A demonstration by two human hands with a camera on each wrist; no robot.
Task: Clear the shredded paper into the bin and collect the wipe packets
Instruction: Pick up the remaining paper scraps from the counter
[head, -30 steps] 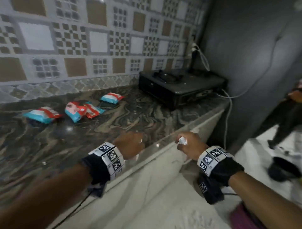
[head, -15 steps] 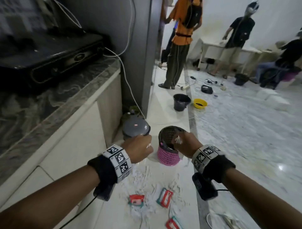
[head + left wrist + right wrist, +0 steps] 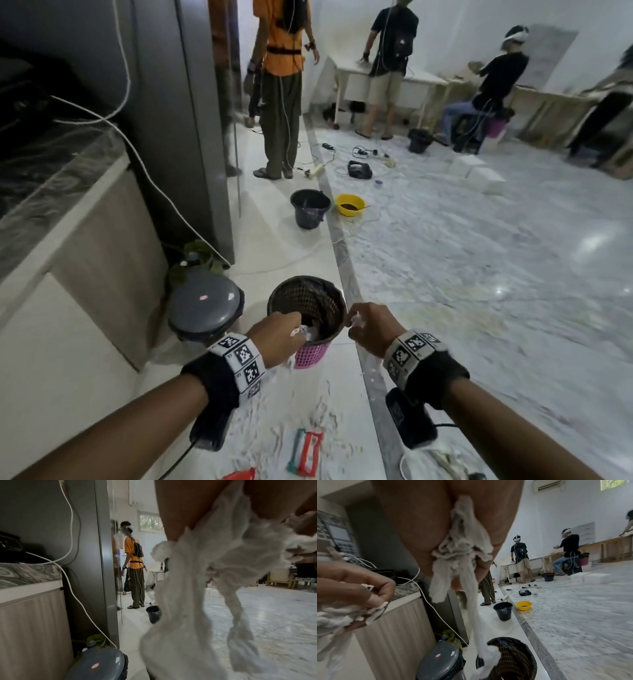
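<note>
Shredded paper (image 3: 301, 331) in both grips over bin (image 3: 310, 356)

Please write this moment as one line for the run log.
left hand: grips shredded paper over basket | right hand: grips paper | packet: on floor

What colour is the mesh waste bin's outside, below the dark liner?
Pink, on the round mesh plastic waste bin; clearest in the head view.

Bare forearms, black wristbands (image 3: 219, 380) with white checker-marked tags, seemingly cabled black units beneath.
</note>
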